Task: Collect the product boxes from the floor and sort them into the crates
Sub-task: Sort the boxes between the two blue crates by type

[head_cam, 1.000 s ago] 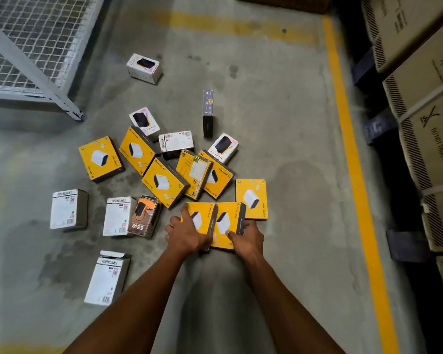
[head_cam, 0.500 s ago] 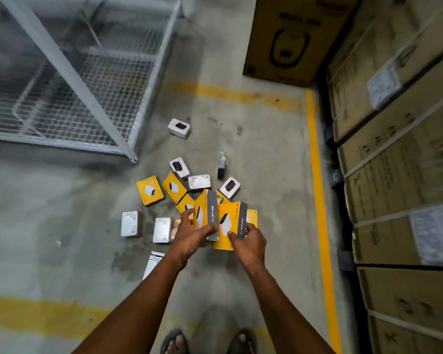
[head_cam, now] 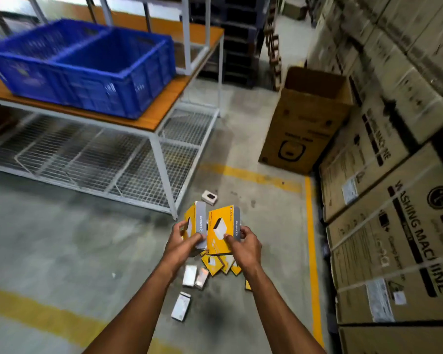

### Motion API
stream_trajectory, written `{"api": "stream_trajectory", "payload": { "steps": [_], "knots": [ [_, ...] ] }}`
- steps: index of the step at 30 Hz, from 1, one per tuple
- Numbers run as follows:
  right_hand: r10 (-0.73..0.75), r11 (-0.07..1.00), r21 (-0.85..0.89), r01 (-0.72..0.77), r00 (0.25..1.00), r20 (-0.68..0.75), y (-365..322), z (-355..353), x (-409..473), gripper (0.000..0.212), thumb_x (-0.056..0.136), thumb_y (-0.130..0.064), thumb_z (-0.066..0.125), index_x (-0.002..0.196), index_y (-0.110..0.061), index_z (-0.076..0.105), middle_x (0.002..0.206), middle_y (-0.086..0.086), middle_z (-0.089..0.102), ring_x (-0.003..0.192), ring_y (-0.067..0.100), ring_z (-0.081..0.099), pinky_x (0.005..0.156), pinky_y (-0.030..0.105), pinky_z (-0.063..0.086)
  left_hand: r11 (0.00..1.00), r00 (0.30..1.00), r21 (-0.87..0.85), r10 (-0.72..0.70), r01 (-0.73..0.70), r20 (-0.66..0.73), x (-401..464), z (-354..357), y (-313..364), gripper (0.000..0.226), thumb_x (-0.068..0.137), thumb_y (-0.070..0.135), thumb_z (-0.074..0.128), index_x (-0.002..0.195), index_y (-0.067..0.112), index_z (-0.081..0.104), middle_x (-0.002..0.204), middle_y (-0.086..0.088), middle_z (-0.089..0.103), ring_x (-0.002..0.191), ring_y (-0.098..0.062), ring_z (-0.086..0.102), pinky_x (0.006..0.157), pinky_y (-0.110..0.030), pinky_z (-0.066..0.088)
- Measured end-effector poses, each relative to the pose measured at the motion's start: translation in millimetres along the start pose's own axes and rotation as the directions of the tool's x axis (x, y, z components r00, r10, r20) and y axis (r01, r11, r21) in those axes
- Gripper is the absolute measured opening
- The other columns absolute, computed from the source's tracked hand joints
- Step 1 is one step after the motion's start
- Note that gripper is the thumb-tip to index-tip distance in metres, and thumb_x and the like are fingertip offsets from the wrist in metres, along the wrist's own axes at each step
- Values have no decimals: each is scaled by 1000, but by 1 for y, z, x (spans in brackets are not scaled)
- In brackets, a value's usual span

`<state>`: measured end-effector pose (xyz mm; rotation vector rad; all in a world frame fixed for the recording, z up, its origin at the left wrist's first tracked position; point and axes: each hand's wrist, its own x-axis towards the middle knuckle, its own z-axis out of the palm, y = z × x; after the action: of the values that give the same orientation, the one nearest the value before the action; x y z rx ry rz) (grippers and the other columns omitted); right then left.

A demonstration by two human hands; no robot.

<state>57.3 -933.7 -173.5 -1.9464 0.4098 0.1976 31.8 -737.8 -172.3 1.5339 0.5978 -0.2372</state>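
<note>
Since half a sec ago the view has swung up; the boxes that lay right under the hands now sit lower and nearer, partly hidden behind the forearms, and the blue crates have come into sight far left on an orange-topped table w/ a wire-mesh shelf beneath; a sec ago both yellow boxes were pressed to the floor, now they're lifted clear of it, held up at mid-frame.

Both arms reach fwd from the near edge, roughly parallel, hands close together; left hand grips a yellow box upright, thumb across its near face, fingers wrapped behind, grey side panel turned right; right hand pinches a second yellow box at its lower right corner, thumb on the front, fingers round the grey edge; the 2 boxes sit just beside each other, whether touching I can't tell.

On the concrete floor below the hands: a cluster of yellow boxes, two white boxes side by side left of them, one more white box nearer; a lone small box lies farther off, by the table leg.

Right side: stacked washing-machine cartons along a yellow floor line; an open brown carton stands far right.
</note>
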Motion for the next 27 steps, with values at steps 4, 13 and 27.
{"api": "stream_trajectory", "payload": {
  "steps": [4,13,27],
  "knots": [
    [-33,995,92,30,999,28,-64,4,-32,23,88,-22,81,108,-23,70,89,-13,69,78,-4,63,62,6,45,993,997,-109,43,-50,-68,-41,-48,45,53,95,13,74,142,21,50,124,-4,69,90,-14,74,60,-21,57],
    [5,914,388,-118,960,279,-167,77,-86,21,95,-12,72,115,-5,71,107,21,77,80,26,73,58,34,59,903,984,-414,49,-117,-171,-102,-172,104,24,98,19,66,120,26,62,110,-7,71,92,-24,63,75,-35,45],
    [-80,742,586,-327,824,561,-297,201,-65,39,95,-8,66,131,6,58,121,29,71,86,34,73,60,39,63,814,946,-511,138,-276,-292,-65,-313,178,35,95,36,66,125,17,65,110,-18,66,98,-31,62,81,-45,55]
  ]
}}
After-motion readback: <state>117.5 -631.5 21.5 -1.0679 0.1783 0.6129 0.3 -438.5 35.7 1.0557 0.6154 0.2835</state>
